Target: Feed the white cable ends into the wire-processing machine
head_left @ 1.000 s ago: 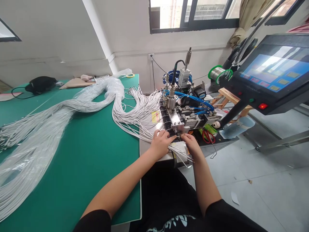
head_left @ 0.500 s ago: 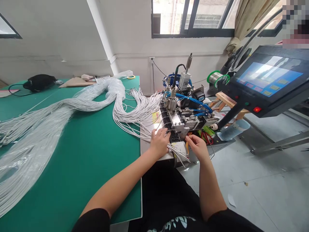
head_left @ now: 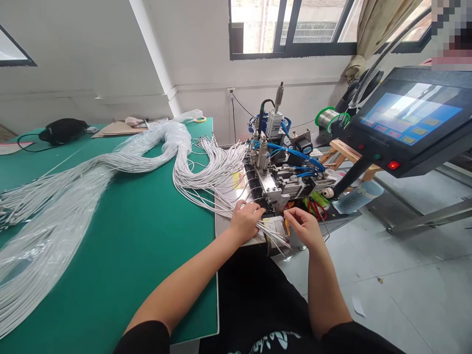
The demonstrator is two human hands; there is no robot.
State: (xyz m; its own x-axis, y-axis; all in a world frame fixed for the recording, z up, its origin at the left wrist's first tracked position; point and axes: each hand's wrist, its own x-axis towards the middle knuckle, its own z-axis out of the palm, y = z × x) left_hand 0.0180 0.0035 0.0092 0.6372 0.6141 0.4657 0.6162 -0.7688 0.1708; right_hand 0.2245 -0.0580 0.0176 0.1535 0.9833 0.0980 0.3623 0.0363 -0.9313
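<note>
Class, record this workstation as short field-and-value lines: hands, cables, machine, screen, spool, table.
Left hand: on white cables beside the machine
Right hand: thumb and forefinger together, near the machine; anything held is too small to tell
Cables: bundled, partly wrapped in clear plastic
Machine: metal parts, blue tubes
Screen: lit, mostly blue
Spool: green-rimmed
Table: green, under most cables

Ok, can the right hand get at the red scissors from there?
Probably yes: the red scissors sit just beyond the right hand, handles showing, and nothing visible seems to block the way.
</note>
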